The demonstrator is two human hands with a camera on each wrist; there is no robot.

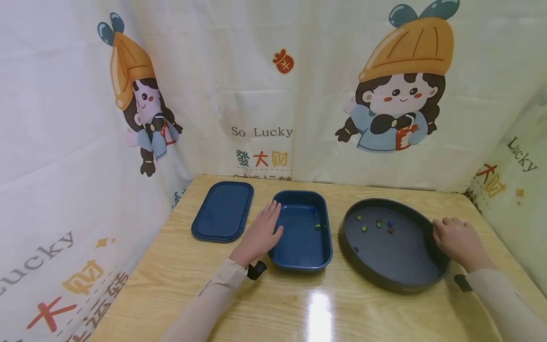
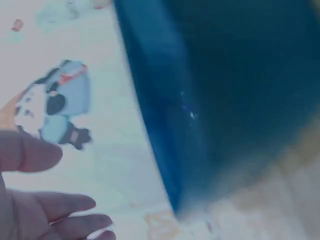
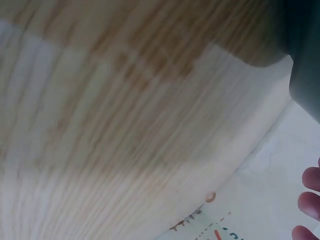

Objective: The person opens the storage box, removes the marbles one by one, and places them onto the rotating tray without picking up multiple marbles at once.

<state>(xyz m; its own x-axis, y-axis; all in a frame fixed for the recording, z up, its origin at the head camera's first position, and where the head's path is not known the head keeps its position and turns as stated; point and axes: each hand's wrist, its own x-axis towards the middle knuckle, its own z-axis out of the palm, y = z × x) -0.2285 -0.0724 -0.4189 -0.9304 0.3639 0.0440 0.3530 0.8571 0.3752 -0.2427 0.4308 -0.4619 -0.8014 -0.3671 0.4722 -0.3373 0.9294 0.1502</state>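
Observation:
A deep blue rectangular container stands mid-table with a few small marbles on its right side. My left hand has its fingers stretched out and overlaps the container's left rim in the head view. The left wrist view shows its thumb and fingers apart beside a blurred blue wall. A round dark grey pan holds several glass marbles, mostly toward its far left. At the pan's right rim is my right hand, fingers loosely curled. In the right wrist view its fingertips show apart from the pan's side.
A dark blue rectangular lid lies flat on the wooden table left of the container. Printed cloth curtains hang behind the table and along both sides. Light glares off the table's front.

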